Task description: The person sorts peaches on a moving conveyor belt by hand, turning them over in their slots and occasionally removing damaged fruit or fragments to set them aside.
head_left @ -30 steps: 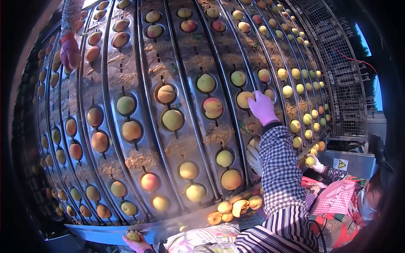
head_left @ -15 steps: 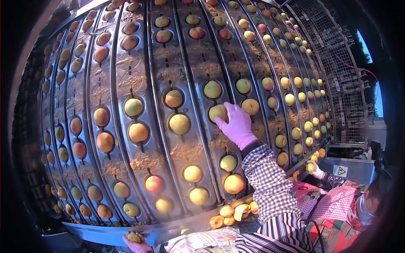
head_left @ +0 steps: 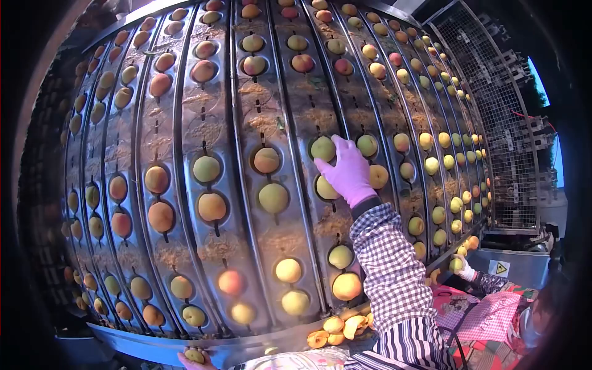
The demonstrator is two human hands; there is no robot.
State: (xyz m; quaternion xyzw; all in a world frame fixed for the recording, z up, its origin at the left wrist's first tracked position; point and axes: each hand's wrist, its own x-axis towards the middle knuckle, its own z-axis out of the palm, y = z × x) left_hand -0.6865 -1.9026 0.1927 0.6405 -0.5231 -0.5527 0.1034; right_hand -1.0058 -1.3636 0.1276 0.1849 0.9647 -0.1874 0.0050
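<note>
My right hand (head_left: 350, 171), in a pink-purple glove, is at a pair of cups in the metal tray. Its thumb and fingers are closed around the side of a greenish peach (head_left: 322, 148) that sits in the upper cup. Just below, a yellow peach (head_left: 326, 187) lies in its cup, partly covered by the glove. At the bottom edge of the view, my left hand (head_left: 206, 361) holds a small greenish-brown peach (head_left: 195, 356), in front of the tray's blue front rail. Most of that hand is out of view.
Rows of peaches sit in the metal cup trays (head_left: 271, 240), with pulp smeared between them. Peach halves (head_left: 335, 325) lie by the front rail. At right, a co-worker's gloved hand (head_left: 467, 270) holds a peach beside a box with a warning sign (head_left: 501, 268). A wire mesh guard (head_left: 493, 92) stands behind.
My right hand has gone from the lower peach to the upper one of the same pair. The trays appear slightly lower and further right in view. My left hand still holds its peach.
</note>
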